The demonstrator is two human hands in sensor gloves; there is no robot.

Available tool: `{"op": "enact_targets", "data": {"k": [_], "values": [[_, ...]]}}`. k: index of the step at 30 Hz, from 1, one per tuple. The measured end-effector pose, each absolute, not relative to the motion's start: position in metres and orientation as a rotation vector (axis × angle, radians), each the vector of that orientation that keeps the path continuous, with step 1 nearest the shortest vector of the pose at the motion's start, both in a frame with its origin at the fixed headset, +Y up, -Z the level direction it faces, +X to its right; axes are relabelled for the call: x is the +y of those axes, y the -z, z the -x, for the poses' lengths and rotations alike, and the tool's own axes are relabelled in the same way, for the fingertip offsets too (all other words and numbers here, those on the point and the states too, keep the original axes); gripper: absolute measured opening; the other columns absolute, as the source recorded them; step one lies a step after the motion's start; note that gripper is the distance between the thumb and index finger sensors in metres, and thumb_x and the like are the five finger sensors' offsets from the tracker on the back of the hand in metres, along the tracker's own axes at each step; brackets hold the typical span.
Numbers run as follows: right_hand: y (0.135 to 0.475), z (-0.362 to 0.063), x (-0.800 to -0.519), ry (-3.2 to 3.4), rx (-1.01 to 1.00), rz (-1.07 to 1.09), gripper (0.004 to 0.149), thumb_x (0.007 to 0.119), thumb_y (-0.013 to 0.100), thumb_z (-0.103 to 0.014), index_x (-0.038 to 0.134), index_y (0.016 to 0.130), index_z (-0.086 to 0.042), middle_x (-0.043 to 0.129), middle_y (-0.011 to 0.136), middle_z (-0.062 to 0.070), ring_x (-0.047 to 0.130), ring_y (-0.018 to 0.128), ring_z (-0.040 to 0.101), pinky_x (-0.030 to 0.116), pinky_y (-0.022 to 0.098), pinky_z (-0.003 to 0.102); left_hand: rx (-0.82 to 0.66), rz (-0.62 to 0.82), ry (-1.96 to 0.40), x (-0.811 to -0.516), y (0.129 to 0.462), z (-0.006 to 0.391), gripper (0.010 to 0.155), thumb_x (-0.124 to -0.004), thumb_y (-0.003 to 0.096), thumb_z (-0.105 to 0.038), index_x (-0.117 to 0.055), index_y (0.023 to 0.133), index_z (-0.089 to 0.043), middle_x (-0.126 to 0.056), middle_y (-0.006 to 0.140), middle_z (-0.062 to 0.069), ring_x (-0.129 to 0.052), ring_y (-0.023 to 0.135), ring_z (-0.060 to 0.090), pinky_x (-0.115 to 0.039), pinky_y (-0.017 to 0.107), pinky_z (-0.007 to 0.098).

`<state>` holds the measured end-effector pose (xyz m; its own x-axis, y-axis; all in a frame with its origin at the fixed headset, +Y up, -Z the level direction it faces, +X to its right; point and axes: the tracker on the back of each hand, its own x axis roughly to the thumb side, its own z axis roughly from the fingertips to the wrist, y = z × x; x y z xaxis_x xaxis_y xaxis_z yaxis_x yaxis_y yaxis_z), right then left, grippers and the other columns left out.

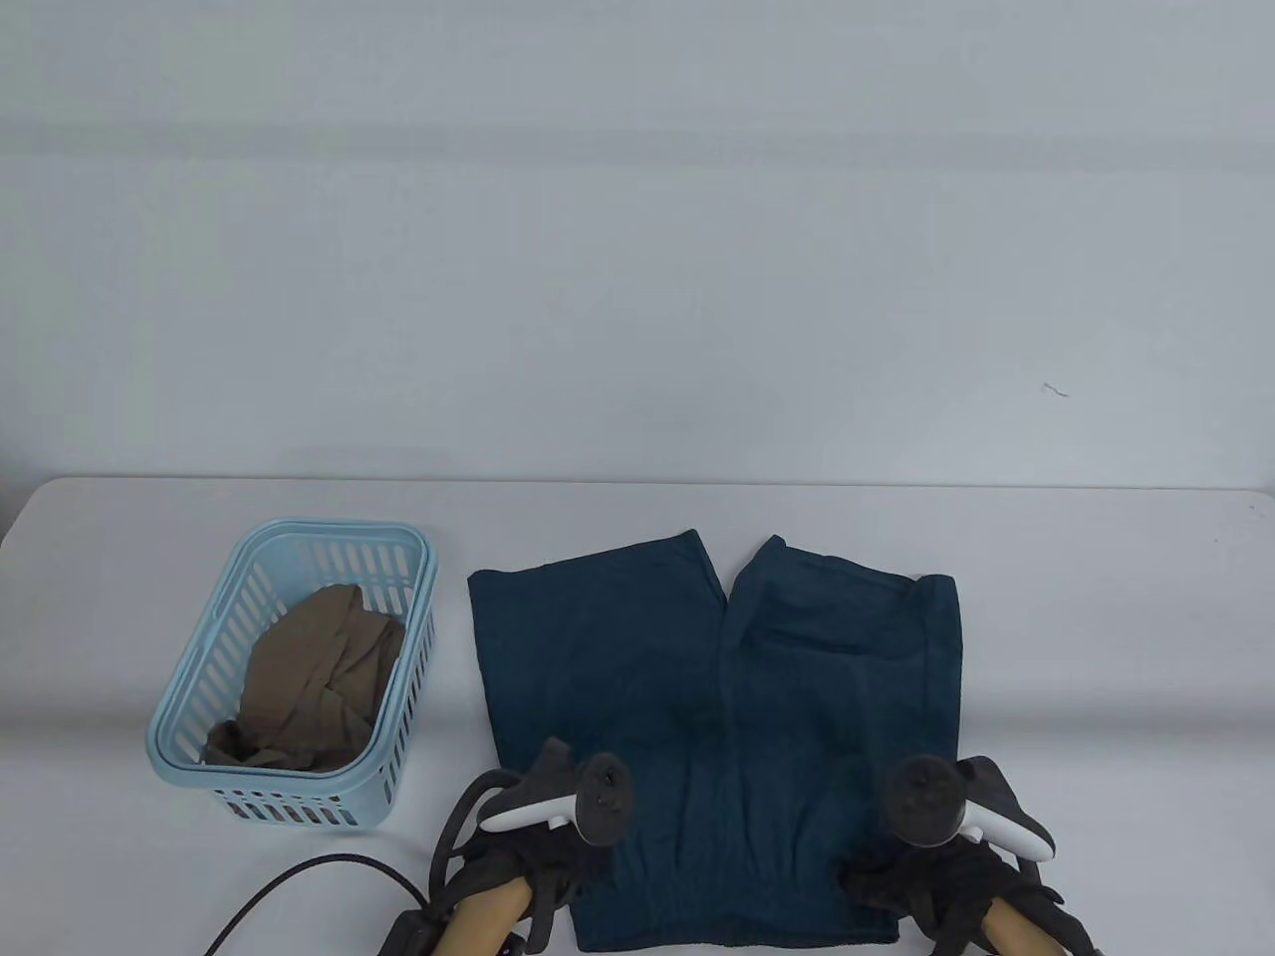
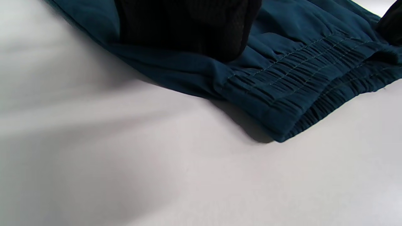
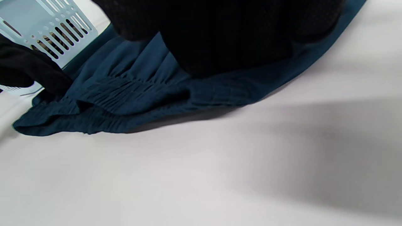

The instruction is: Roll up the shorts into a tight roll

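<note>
Dark teal shorts (image 1: pixel 717 677) lie flat on the white table (image 1: pixel 1096 647), legs pointing away and the elastic waistband (image 2: pixel 298 94) at the near edge. My left hand (image 1: pixel 533 861) rests on the shorts' left side just above the waistband. In the left wrist view its gloved fingers (image 2: pixel 188 28) lie on top of the cloth. My right hand (image 1: pixel 911 881) rests on the right side at the same height, its fingers (image 3: pixel 235 37) pressing on the fabric (image 3: pixel 132 81). No cloth shows wrapped round either hand's fingers. The trackers hide the fingers in the table view.
A light blue slotted basket (image 1: pixel 299 533) stands left of the shorts with a brown garment (image 1: pixel 319 667) inside. A black cable (image 1: pixel 299 876) curves over the table near the front left. The table's far edge meets a plain wall.
</note>
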<state>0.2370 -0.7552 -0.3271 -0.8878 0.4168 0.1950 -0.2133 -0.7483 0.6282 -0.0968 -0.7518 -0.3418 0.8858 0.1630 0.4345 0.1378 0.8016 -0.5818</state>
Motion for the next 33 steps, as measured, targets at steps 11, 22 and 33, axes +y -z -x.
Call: {"op": "enact_targets", "data": {"k": [11, 22, 33], "values": [[0.324, -0.223, -0.736, -2.637, 0.589, -0.505, 0.054, 0.064, 0.053, -0.037, 0.068, 0.101, -0.012, 0.065, 0.107, 0.016, 0.068, 0.093, 0.042, 0.054, 0.067, 0.062, -0.489, 0.415, -0.167, -0.723, 0.347, 0.103, 0.045, -0.063, 0.0536, -0.018, -0.07, 0.098, -0.018, -0.072, 0.105, 0.015, -0.073, 0.098, 0.044, -0.036, 0.068, 0.072], [0.313, -0.16, -0.733, -2.541, 0.741, -0.633, 0.066, 0.063, 0.054, -0.038, 0.043, 0.111, -0.011, 0.037, 0.116, 0.018, 0.042, 0.105, 0.047, 0.046, 0.07, 0.066, -0.517, 0.246, -0.194, -0.694, 0.384, 0.059, 0.048, -0.063, 0.0545, -0.021, -0.062, 0.103, -0.017, -0.056, 0.113, 0.018, -0.058, 0.104, 0.049, -0.031, 0.068, 0.071], [0.3, -0.113, -0.76, -2.665, 0.895, -0.721, 0.069, 0.061, 0.054, -0.039, 0.033, 0.112, -0.012, 0.026, 0.117, 0.017, 0.037, 0.103, 0.051, 0.046, 0.068, 0.068, -0.513, 0.315, -0.112, -0.706, 0.457, -0.037, 0.051, -0.062, 0.055, -0.024, -0.056, 0.105, -0.022, -0.041, 0.118, 0.012, -0.045, 0.11, 0.045, -0.025, 0.07, 0.069]]}}
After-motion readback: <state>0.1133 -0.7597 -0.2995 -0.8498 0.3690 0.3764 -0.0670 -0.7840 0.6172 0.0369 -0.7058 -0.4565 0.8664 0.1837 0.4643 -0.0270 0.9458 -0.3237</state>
